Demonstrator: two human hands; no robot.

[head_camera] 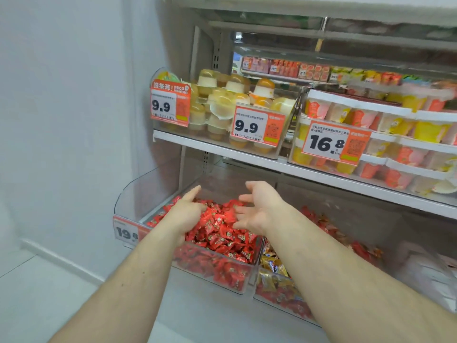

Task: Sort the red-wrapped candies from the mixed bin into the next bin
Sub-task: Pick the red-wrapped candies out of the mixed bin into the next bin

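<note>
A clear plastic bin (237, 285) on the lowest shelf is heaped with red-wrapped candies (222, 233). To its right stands a second clear bin (279, 303) with gold and red wrapped candies mixed (272, 266), partly hidden by my right forearm. My left hand (184, 211) hovers over the left part of the red heap, fingers loosely curled and the forefinger stretched out. My right hand (259, 209) is above the right part of the same bin, palm turned left, fingers spread. I see nothing held in either hand.
A shelf edge (247, 157) runs just above the bins, carrying clear boxes of jelly cups (222, 107) and fruit cups (383, 134) with orange price tags. A price tag (126, 232) hangs on the left bin's front. A white wall stands at left.
</note>
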